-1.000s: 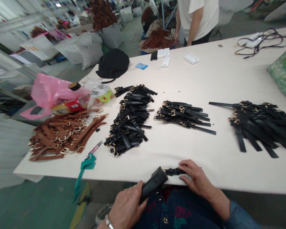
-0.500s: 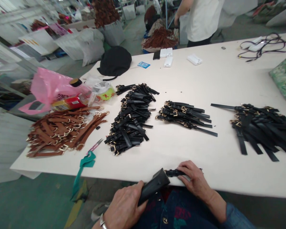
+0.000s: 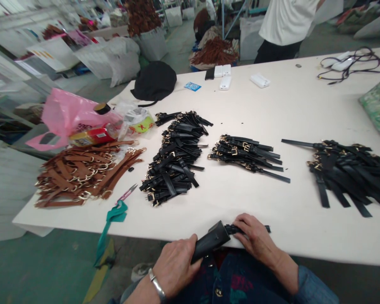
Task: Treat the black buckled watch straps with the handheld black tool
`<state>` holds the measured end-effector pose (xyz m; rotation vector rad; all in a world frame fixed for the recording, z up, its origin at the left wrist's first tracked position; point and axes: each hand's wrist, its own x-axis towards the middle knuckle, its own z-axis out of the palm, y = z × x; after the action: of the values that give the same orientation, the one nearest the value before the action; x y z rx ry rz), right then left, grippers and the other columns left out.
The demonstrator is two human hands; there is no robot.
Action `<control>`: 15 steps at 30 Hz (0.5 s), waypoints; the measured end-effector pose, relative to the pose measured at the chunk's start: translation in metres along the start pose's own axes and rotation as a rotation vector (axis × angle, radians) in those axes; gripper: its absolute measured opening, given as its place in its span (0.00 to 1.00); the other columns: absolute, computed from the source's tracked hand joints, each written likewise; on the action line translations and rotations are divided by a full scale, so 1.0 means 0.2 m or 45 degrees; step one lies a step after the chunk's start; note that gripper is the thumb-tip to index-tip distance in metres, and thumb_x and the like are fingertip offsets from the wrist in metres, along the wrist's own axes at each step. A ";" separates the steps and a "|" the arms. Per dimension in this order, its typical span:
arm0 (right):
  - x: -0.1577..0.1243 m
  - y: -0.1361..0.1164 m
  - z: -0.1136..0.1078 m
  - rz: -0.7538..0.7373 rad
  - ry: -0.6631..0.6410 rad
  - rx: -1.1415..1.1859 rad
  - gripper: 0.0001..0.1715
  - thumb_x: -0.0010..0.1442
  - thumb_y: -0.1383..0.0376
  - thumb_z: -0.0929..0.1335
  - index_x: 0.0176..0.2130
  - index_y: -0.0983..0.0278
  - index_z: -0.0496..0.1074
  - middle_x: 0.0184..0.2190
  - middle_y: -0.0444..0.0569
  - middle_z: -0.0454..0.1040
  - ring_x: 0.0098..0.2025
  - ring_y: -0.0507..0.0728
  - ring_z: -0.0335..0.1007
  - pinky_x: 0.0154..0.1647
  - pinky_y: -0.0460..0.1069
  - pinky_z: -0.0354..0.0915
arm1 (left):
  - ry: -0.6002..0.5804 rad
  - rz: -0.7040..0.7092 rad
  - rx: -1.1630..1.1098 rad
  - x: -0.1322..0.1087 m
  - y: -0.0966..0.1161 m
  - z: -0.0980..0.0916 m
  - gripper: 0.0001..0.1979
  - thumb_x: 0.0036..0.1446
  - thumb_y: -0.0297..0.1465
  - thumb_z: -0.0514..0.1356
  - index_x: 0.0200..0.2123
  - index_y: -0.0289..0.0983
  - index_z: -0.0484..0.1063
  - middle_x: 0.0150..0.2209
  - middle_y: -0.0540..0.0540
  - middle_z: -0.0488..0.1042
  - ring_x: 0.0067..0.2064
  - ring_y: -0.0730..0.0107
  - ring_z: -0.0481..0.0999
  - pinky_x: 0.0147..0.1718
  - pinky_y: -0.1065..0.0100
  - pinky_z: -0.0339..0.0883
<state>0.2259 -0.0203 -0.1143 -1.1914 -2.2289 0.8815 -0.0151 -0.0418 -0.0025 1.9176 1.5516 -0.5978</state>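
Note:
My left hand (image 3: 176, 262), with a silver bracelet at its wrist, is wrapped round a wide black leather piece (image 3: 211, 241) at the table's front edge. My right hand (image 3: 256, 236) pinches a small black buckle strap (image 3: 233, 229), whose left end touches the wide piece; its other end shows past my fingers. Beyond my hands lie three heaps of black straps with gold buckles: a tall one (image 3: 174, 160) left of centre, a smaller one (image 3: 247, 153) in the middle and a loose one (image 3: 351, 169) at the right.
Brown straps (image 3: 79, 173), pink-handled scissors (image 3: 126, 194) and a teal cloth (image 3: 115, 213) lie at the left. Behind them are a pink bag (image 3: 66, 116) and a black cap (image 3: 155, 80). White devices (image 3: 225, 82) and cables (image 3: 364, 63) lie farther back. A person (image 3: 286, 25) stands beyond the table.
My left hand and the wide black piece have moved slightly right and up, and more of the bracelet shows. The strap's right end sticks out more. The person beyond has shifted right.

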 end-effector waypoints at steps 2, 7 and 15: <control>0.01 -0.01 0.00 0.003 -0.047 0.042 0.10 0.58 0.67 0.62 0.41 0.61 0.67 0.36 0.50 0.67 0.37 0.55 0.65 0.37 0.50 0.64 | 0.001 -0.006 -0.004 0.00 0.00 0.00 0.17 0.54 0.38 0.48 0.45 0.40 0.62 0.37 0.44 0.75 0.39 0.60 0.73 0.38 0.63 0.63; 0.00 0.02 0.02 0.059 -0.127 0.055 0.09 0.59 0.64 0.62 0.39 0.61 0.68 0.33 0.48 0.68 0.35 0.53 0.66 0.36 0.47 0.63 | -0.011 -0.014 -0.016 0.01 -0.01 0.01 0.17 0.53 0.39 0.48 0.44 0.40 0.63 0.35 0.44 0.75 0.39 0.59 0.73 0.36 0.63 0.63; 0.00 0.01 0.04 0.114 -0.193 -0.115 0.09 0.58 0.61 0.62 0.39 0.59 0.68 0.31 0.46 0.68 0.32 0.53 0.65 0.32 0.46 0.58 | 0.020 -0.031 -0.073 0.02 -0.03 0.05 0.19 0.53 0.39 0.48 0.47 0.40 0.62 0.38 0.44 0.75 0.41 0.60 0.73 0.39 0.63 0.63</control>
<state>0.2216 -0.0218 -0.1207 -1.3145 -2.3740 0.9432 -0.0191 -0.0456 -0.0131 1.8680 1.5868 -0.5438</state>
